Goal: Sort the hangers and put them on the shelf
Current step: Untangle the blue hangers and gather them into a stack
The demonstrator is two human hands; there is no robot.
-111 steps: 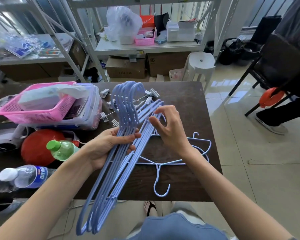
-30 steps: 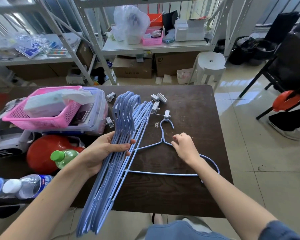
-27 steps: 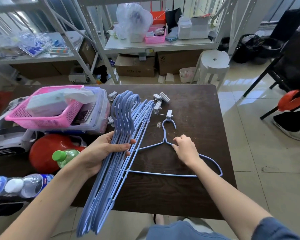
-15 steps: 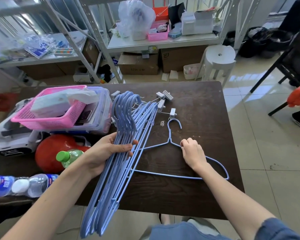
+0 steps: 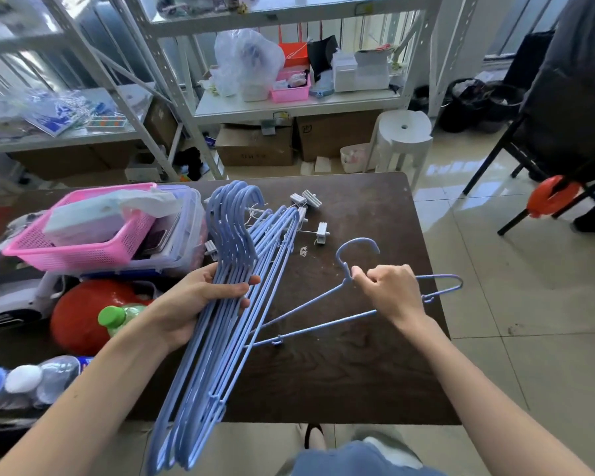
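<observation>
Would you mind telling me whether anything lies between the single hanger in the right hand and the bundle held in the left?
Nothing visible does: the single hanger in the right hand already reaches the bundle in the left hand.

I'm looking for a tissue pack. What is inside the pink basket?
A pale blue pack with white tissue sticking out fills the pink basket. Anything beneath it is hidden.
</observation>
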